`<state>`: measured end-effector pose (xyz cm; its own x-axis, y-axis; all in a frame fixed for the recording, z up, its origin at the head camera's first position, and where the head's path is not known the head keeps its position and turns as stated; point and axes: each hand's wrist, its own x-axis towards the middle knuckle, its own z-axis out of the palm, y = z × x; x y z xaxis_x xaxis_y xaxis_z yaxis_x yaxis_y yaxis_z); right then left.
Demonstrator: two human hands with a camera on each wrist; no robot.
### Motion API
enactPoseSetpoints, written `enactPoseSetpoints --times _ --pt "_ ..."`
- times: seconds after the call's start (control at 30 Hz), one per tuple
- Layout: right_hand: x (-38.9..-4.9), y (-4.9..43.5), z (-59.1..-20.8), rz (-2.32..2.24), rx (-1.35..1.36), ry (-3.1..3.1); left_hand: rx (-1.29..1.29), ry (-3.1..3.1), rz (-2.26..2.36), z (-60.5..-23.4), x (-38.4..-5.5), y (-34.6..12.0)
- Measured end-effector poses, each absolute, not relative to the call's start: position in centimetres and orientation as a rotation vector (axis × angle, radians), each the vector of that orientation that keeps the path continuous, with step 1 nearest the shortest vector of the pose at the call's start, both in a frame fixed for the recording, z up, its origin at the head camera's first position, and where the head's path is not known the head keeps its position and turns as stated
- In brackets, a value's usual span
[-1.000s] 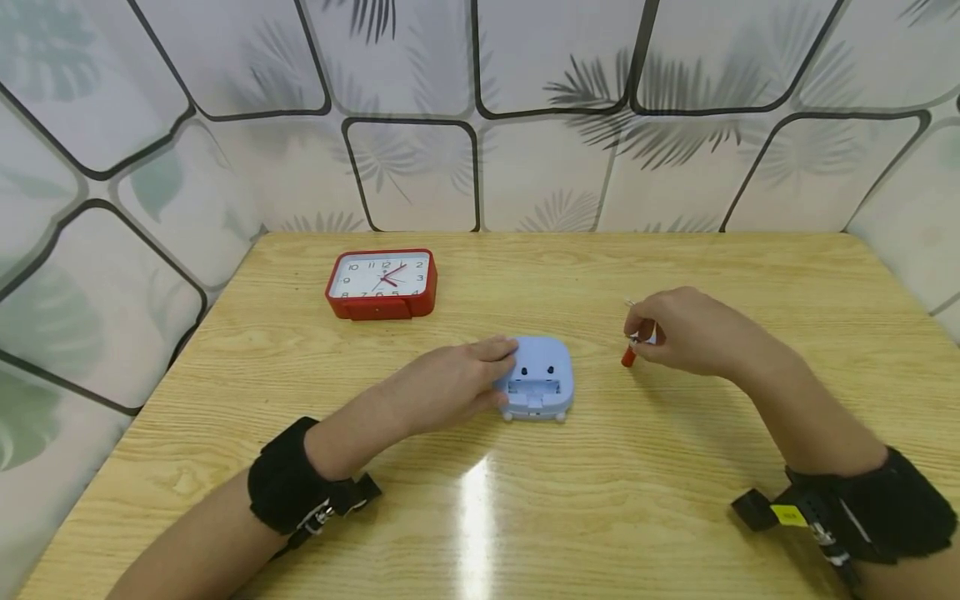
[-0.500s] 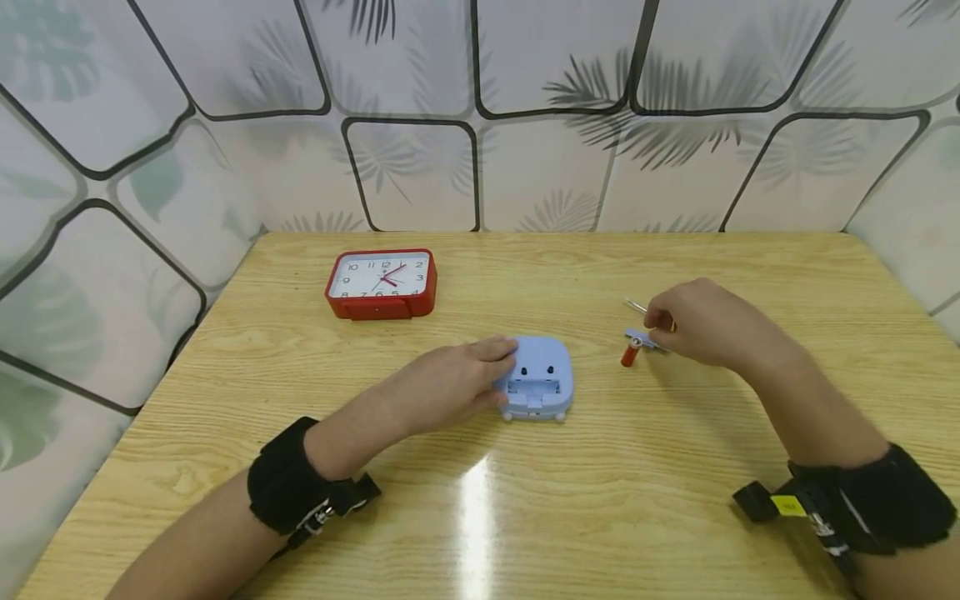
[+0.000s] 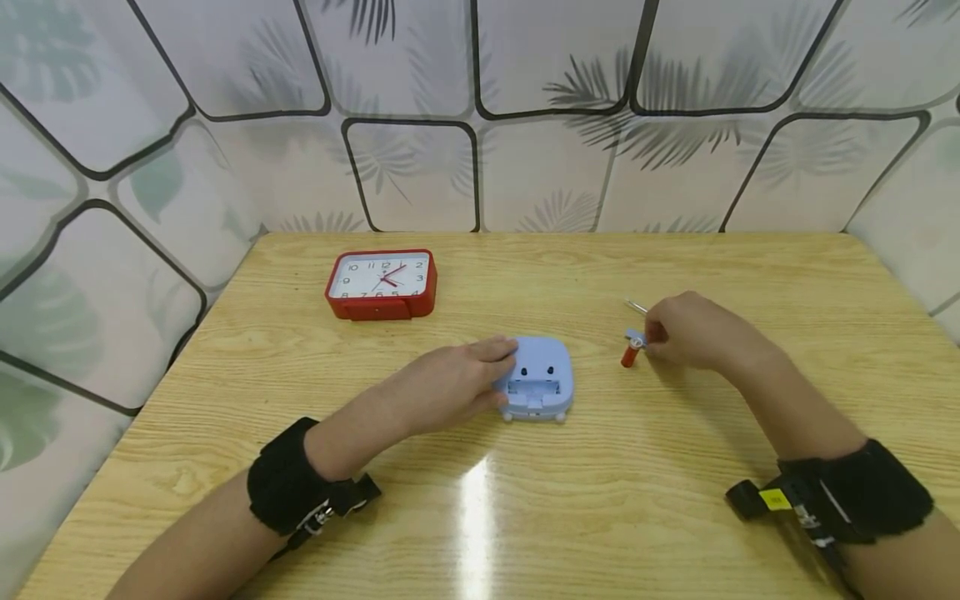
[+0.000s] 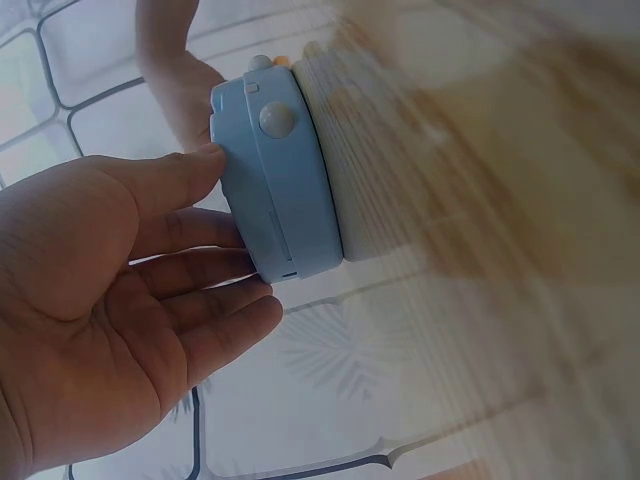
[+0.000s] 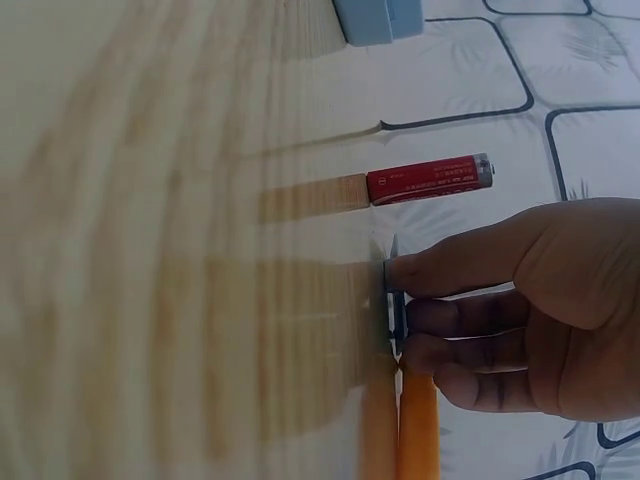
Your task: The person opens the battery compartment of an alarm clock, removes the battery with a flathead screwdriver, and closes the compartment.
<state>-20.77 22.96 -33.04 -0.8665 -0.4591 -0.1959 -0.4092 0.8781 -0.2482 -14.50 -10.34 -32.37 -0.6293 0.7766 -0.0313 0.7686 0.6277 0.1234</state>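
A light-blue alarm clock (image 3: 546, 354) lies back side up, showing two black knobs and an uncovered battery compartment. My left hand (image 3: 461, 379) rests on its left side, fingers extended over the edge and thumb near the lower corner. Farther right, a red battery (image 3: 627, 357) stands on end. Just beyond it my right hand (image 3: 693, 329) is down at the table, its thumb and fingertips pinching a small light-blue cover (image 3: 634, 335). By these fingers lies a screwdriver; its orange handle (image 5: 418, 430) shows in the right wrist view, its metal shaft (image 3: 636, 307) in the head view.
A red rectangular clock (image 3: 382, 283) sits face up at the back left of the wooden table (image 3: 420, 517). A patterned wall (image 3: 540, 167) rises right behind the table's far edge. Black bands with small cameras wrap both wrists.
My right hand has let go of the standing battery, lifted away to the right, then come down on the small blue cover. My left hand and the blue clock have stayed put.
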Motion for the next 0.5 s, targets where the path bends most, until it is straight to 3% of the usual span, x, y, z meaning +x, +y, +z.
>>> enactPoseSetpoints --times 0.5 --pt "-20.4 23.2 -31.5 -0.27 -0.712 2.952 1.311 2.763 0.144 -32.5 -14.5 -10.4"
